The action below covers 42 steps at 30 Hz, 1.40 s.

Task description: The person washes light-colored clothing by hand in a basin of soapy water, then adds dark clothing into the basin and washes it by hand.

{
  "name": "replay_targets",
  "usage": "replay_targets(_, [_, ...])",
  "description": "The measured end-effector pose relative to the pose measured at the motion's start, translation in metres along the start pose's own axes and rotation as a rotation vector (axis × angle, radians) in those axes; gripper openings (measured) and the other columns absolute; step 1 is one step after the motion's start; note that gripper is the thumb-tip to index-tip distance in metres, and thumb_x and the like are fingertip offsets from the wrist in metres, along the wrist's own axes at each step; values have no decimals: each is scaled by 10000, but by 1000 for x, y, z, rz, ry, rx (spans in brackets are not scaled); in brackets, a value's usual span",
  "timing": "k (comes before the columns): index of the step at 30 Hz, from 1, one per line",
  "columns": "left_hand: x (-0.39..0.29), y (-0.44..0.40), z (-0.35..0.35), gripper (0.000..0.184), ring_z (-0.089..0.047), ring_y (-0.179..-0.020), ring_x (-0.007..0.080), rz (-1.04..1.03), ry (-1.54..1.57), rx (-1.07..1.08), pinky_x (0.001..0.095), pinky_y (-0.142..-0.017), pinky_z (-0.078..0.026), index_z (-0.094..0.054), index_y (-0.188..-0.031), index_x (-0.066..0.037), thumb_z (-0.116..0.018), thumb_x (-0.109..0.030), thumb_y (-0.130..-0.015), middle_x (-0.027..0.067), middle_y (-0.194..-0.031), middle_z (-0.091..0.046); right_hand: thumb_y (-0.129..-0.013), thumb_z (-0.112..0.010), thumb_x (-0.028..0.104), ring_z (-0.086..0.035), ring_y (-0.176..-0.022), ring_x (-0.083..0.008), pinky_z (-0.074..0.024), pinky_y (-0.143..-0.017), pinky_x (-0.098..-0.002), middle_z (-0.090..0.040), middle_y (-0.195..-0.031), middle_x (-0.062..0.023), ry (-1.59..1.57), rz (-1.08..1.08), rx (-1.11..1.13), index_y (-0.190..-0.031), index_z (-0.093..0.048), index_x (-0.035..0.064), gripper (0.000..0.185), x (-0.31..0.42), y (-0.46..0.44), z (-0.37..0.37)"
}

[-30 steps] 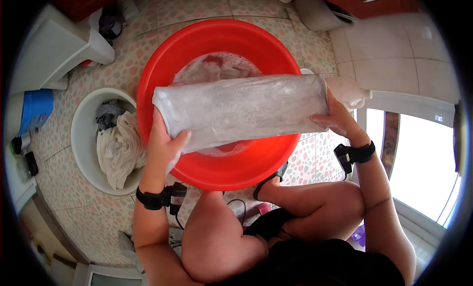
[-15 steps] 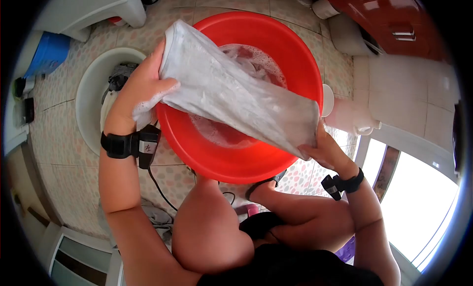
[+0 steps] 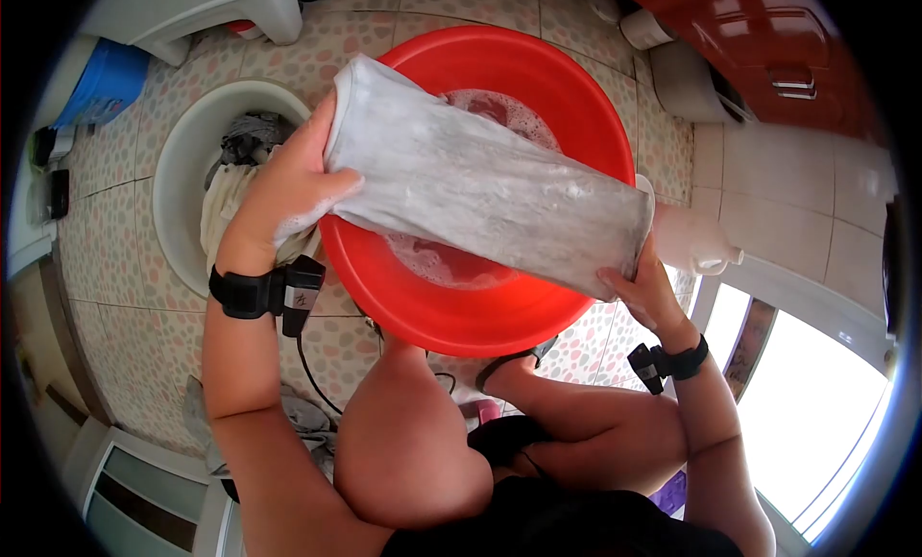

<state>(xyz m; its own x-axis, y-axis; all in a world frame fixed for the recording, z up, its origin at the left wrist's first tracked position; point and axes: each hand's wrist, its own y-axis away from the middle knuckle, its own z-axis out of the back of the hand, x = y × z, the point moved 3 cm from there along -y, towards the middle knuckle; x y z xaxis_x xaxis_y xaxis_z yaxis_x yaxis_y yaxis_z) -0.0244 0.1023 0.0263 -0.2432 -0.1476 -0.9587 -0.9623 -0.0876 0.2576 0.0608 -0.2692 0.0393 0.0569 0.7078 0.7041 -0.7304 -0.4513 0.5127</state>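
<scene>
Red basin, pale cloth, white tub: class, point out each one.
Red basin (image 3: 461, 315), head view: near inner wall.
Pale cloth (image 3: 490, 181), head view: upper surface, mid-length.
White tub (image 3: 179, 206), head view: left inner wall.

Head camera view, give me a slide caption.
Left hand and right hand hold a pale cloth spread over a sudsy red basin.

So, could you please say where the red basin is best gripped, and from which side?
Probably two-handed, from outside, at opposite left and right points of the rim, since the red basin is round, open and holds soapy water. The left hand and right hand must first release the wet grey cloth.
</scene>
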Motion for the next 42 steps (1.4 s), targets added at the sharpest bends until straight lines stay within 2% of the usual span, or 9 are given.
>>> replay_targets(7, [15,-12,-54,714,-476,-1084,200,-261,-441,130,308,-852,-435,-252,-1324,4,-617,-55,-714,164,-1195,-464,-700,-687,127,-425,-1139,-229,-331,-970,-324,-431,-1230,-161,-102,-5,62,-1355,-118,16,875,20,-3,-8])
replay_targets(9, [18,-19,-105,598,-576,-880,333,-118,-542,323,389,-735,-462,-349,-1208,-3,-625,-116,-689,226,-1009,-542,-745,-661,166,-411,-1150,-214,-319,-979,-319,-429,-1231,-144,-287,67,130,-1358,-126,19,827,31,-2,-18])
replay_targets(10, [57,-20,-140,574,-559,-826,385,-410,-128,272,425,-717,-458,-361,-1174,-5,-621,-131,-679,229,-937,-555,-789,-635,205,-396,-1161,-200,-307,-987,-313,-427,-1232,-126,-477,132,190,-1361,-135,22,781,37,-2,-24])
replay_targets(11, [21,-9,-152,486,-563,-838,376,-409,-458,297,433,-704,-463,-413,-1122,-6,-608,-116,-690,224,-916,-563,-789,-635,205,-396,-1161,-200,-307,-987,-313,-427,-1232,-126,-468,131,196,-1361,-135,22,781,40,-4,-29])
replay_targets(17, [68,-1,-208,467,-573,-782,373,-384,-608,326,415,-657,-478,-426,-1121,116,-564,-80,-720,253,-938,-555,-925,-436,183,-489,-883,-89,-400,-809,-231,-549,-945,-32,-417,-137,74,-1115,-474,-5,270,20,-32,-51])
replay_targets(26, [100,-12,-140,341,-578,-865,330,-403,-356,78,396,-711,-464,-511,-1099,-73,-557,-107,-763,202,-991,-564,-933,-429,188,-476,-868,-67,-394,-788,-212,-546,-924,-17,-328,21,-56,-1058,-525,-50,286,23,-43,-35])
replay_targets(32, [139,-39,-112,183,-569,-883,321,93,-250,-185,384,-742,-445,-584,-900,-21,-572,-157,-779,189,-933,-581,-938,-408,214,-536,-989,-143,-410,-875,-241,-560,-1099,-104,-396,-52,-42,-1164,-469,-64,363,30,-34,-23])
replay_targets(38, [147,-59,-127,245,-583,-837,278,129,-428,134,366,-711,-446,-566,-979,-6,-509,-193,-830,161,-976,-582,-910,-470,187,-522,-958,-121,-401,-856,-239,-566,-1065,-89,-535,-52,37,-1147,-480,-70,350,56,-28,-29])
replay_targets(42, [146,-50,-121,308,-577,-892,240,397,405,62,347,-769,-450,-535,-1086,-27,-435,-231,-878,121,-1038,-582,-898,-480,167,-534,-939,-125,-411,-842,-241,-578,-1047,-93,-470,14,68,-1142,-487,-75,344,51,-31,-23])
